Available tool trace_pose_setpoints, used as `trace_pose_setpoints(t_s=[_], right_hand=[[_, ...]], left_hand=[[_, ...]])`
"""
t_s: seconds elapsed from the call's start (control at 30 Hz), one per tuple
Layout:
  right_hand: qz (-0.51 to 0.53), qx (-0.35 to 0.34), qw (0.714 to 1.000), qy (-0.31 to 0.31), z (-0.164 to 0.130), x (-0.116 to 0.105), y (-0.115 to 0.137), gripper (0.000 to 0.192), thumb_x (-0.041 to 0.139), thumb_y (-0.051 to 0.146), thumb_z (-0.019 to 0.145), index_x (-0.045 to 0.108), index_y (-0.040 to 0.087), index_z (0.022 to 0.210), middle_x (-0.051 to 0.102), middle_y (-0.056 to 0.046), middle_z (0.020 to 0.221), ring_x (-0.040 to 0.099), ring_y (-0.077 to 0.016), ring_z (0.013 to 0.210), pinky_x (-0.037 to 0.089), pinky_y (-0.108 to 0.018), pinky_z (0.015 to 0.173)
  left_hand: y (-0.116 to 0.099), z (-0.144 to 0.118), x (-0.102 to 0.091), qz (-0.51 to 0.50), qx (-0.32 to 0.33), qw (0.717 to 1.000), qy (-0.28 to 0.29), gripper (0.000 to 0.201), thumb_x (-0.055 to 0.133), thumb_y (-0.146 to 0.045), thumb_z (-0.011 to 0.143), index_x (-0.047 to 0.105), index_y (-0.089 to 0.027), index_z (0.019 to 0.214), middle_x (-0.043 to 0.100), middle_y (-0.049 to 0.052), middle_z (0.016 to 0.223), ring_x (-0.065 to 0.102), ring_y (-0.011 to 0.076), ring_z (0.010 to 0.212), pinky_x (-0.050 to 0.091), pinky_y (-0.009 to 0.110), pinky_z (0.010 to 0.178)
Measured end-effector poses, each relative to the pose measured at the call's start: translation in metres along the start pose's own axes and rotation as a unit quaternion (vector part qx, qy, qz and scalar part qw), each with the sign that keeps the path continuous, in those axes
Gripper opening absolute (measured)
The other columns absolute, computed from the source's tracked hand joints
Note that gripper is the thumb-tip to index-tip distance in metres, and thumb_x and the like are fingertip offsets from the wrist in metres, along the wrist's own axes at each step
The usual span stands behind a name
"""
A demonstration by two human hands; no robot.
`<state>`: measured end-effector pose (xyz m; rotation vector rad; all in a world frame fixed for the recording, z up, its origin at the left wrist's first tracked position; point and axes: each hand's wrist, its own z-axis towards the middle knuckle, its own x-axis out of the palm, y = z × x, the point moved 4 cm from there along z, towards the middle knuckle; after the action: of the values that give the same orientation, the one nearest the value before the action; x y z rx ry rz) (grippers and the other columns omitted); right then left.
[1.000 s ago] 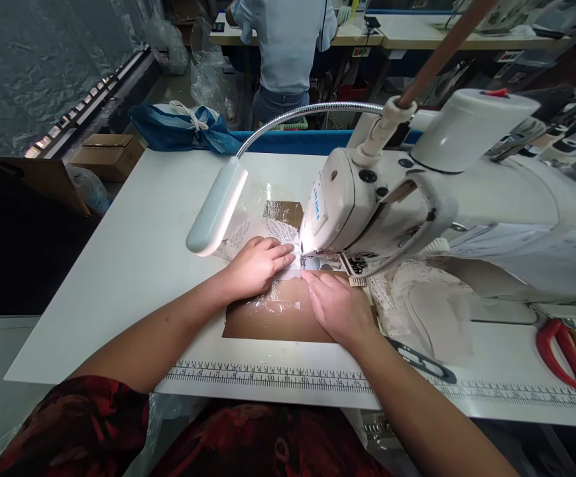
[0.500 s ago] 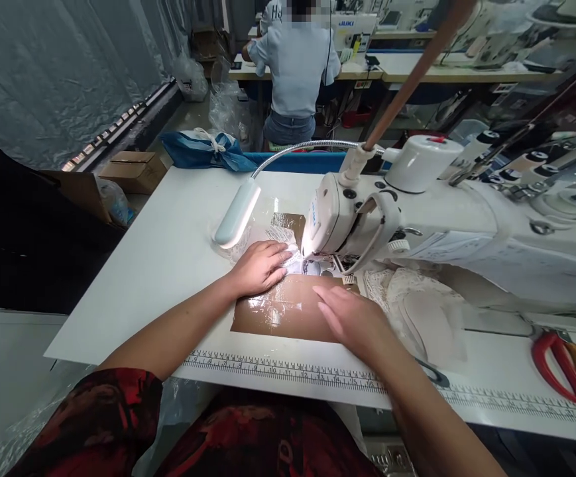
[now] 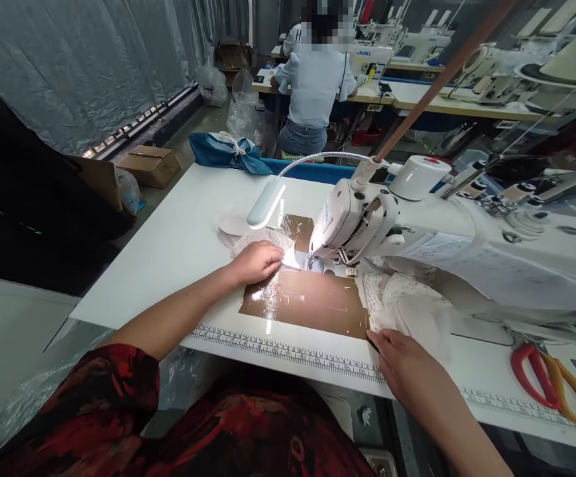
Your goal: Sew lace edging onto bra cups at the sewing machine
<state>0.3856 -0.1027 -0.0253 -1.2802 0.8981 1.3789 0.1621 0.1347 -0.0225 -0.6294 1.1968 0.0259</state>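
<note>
My left hand (image 3: 256, 262) has its fingers closed on the edge of a white lace piece (image 3: 288, 250), just left of the needle area of a white sewing machine (image 3: 335, 215). Pale fabric (image 3: 230, 225) from that side spreads out under the lamp head. My right hand (image 3: 402, 354) is at the front right corner of a glossy brown sheet (image 3: 312, 301), thumb and fingers pinched together; what they hold, if anything, cannot be made out. Just beyond it lies a heap of cream lace pieces (image 3: 402, 295).
A lamp (image 3: 266, 202) on a bendable neck hangs over the white table (image 3: 153, 258). Scissors (image 3: 553, 384) with red and orange handles lie at the right. A ruler strip (image 3: 288, 354) runs along the front edge. A co-worker (image 3: 312, 86) sits ahead, facing away.
My right hand has moved from over the brown sheet to its front right corner, and its fingers have drawn together. My left hand, flatter before, now grips the lace edge. The view has shifted.
</note>
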Motion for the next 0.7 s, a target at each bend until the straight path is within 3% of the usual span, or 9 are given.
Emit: trace_pose_setpoints(t_s=[0.13, 0.23, 0.37, 0.43, 0.5, 0.6, 0.7], right_hand=[[-0.003, -0.020, 0.998, -0.062, -0.004, 0.004, -0.004, 0.035, 0.040, 0.009, 0.085, 0.067, 0.008, 0.107, 0.071, -0.015, 0.097, 0.068, -0.0239, 0.085, 0.057, -0.034, 0.072], [0.013, 0.005, 0.993, -0.116, -0.007, 0.006, -0.007, 0.028, 0.043, 0.018, 0.092, 0.066, 0.011, 0.107, 0.071, -0.014, 0.100, 0.068, -0.0227, 0.086, 0.056, -0.033, 0.076], [0.046, 0.024, 0.988, -0.148, -0.012, 0.002, -0.004, 0.021, 0.047, 0.023, 0.094, 0.066, 0.014, 0.095, 0.072, -0.011, 0.095, 0.069, -0.0215, 0.085, 0.055, -0.032, 0.077], [0.051, 0.029, 0.985, -0.160, -0.016, -0.003, -0.001, 0.019, 0.047, 0.023, 0.094, 0.065, 0.015, 0.094, 0.073, -0.011, 0.091, 0.070, -0.0218, 0.083, 0.054, -0.033, 0.076], [0.067, 0.052, 0.981, -0.173, -0.019, -0.008, 0.002, 0.017, 0.048, 0.024, 0.093, 0.063, 0.016, 0.095, 0.074, -0.009, 0.088, 0.070, -0.0203, 0.078, 0.054, -0.030, 0.072], [0.154, 0.119, 0.967, -0.166, -0.016, -0.011, 0.005, 0.020, 0.046, 0.028, 0.095, 0.061, 0.017, 0.099, 0.073, -0.006, 0.083, 0.069, -0.0170, 0.068, 0.053, -0.026, 0.063], [0.300, 0.169, 0.933, -0.106, 0.005, -0.008, 0.013, 0.028, 0.041, 0.035, 0.096, 0.061, 0.019, 0.107, 0.071, -0.004, 0.079, 0.067, -0.0161, 0.065, 0.052, -0.026, 0.059]], left_hand=[[-0.046, -0.027, 0.000, -0.133, 0.102, 0.979, 0.113, 0.018, 0.055, -0.020, 0.090, 0.072, -0.017, 0.097, 0.069, 0.010, 0.111, 0.060, 0.0211, 0.109, 0.047, 0.036, 0.097], [-0.060, -0.034, -0.006, -0.194, 0.103, 0.969, 0.111, 0.026, 0.062, -0.030, 0.087, 0.069, -0.018, 0.110, 0.062, 0.012, 0.126, 0.054, 0.0234, 0.120, 0.042, 0.040, 0.105], [-0.033, -0.019, -0.015, -0.193, -0.061, 0.979, 0.039, 0.056, 0.070, -0.040, 0.079, 0.058, -0.018, 0.129, 0.052, 0.013, 0.138, 0.047, 0.0281, 0.129, 0.039, 0.043, 0.107], [-0.017, -0.010, -0.012, -0.211, -0.131, 0.966, 0.071, 0.074, 0.074, -0.042, 0.073, 0.049, -0.016, 0.138, 0.051, 0.015, 0.139, 0.049, 0.0300, 0.127, 0.043, 0.042, 0.102], [-0.008, -0.004, -0.006, -0.244, -0.157, 0.951, 0.106, 0.084, 0.077, -0.040, 0.069, 0.044, -0.014, 0.141, 0.055, 0.016, 0.134, 0.054, 0.0301, 0.120, 0.046, 0.039, 0.096], [-0.002, -0.001, 0.003, -0.294, -0.159, 0.935, 0.115, 0.073, 0.076, -0.036, 0.069, 0.052, -0.013, 0.134, 0.060, 0.014, 0.127, 0.059, 0.0270, 0.112, 0.048, 0.034, 0.089], [-0.004, -0.005, 0.009, -0.354, -0.160, 0.912, 0.133, 0.048, 0.072, -0.035, 0.073, 0.065, -0.013, 0.115, 0.066, 0.010, 0.114, 0.063, 0.0224, 0.099, 0.048, 0.029, 0.079]])
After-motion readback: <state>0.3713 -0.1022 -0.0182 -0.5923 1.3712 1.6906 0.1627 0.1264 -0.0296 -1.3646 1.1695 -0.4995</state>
